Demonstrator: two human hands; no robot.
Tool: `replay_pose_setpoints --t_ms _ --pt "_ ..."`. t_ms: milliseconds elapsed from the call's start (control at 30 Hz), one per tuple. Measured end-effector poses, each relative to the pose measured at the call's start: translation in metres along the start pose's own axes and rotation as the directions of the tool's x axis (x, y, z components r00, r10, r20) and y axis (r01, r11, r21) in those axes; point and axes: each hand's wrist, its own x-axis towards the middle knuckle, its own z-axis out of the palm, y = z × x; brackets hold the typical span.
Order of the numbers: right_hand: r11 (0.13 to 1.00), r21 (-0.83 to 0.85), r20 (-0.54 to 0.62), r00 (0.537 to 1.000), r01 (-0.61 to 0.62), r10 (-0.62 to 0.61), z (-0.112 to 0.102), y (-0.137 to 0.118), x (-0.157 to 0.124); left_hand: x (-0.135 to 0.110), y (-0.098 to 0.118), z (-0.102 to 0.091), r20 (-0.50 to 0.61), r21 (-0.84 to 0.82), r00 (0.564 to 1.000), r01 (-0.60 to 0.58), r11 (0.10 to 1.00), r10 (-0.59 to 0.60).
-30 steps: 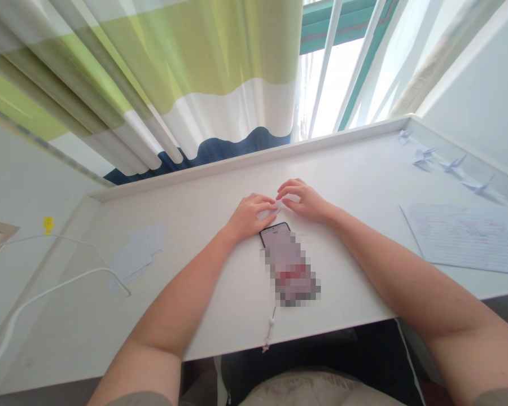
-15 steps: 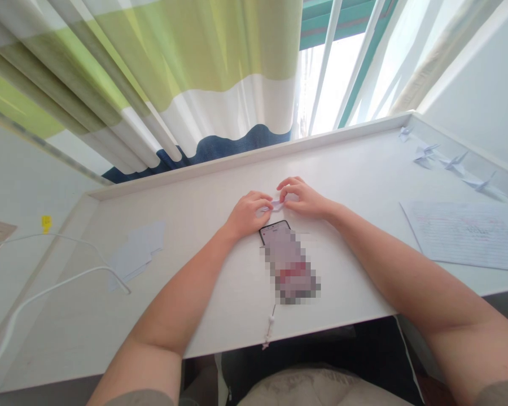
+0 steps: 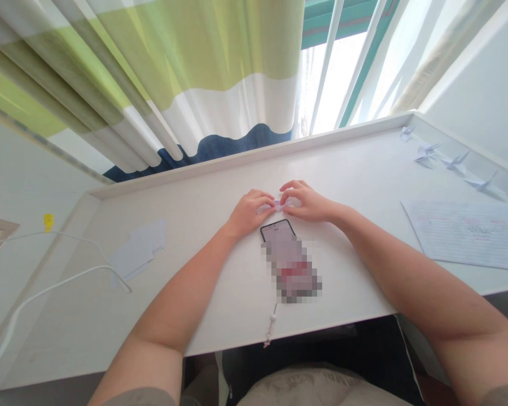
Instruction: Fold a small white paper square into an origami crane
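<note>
I saw both forearms stretched forward over the white desk [image 3: 364, 169], converging near its middle. The left hand [image 3: 246, 214] lay knuckles up with its fingers curled, the fingertips pinching one end of a small folded piece of pale paper [image 3: 278, 204]. The right hand [image 3: 310, 203] was curled likewise and nipped the other end. The paper sat low over the desk, just beyond the top edge of the black-framed smartphone [image 3: 278, 231], its long axis running left to right between the two hands. It was too small for me to tell which way its tip pointed. A lined sheet of paper [image 3: 465, 234] lay well to the right.
</note>
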Motion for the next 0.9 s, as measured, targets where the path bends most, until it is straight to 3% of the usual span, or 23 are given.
replay_pose_setpoints --t_ms 167,500,900 --pt "0.999 0.002 0.023 0.999 0.048 -0.048 0.0005 -0.0020 -0.0034 -0.0002 0.0021 -0.0017 0.016 0.010 1.000 -0.010 1.000 0.010" --pt "1.000 0.025 0.046 0.999 0.018 -0.019 0.0048 -0.0003 -0.0006 0.0013 0.0028 0.0003 0.049 0.002 0.998 0.050 0.999 -0.050" --pt "0.995 -0.101 -0.094 0.995 0.011 -0.021 0.0027 0.0016 -0.0006 0.0005 0.0047 -0.0005 0.028 0.012 0.996 0.087 0.996 -0.087"
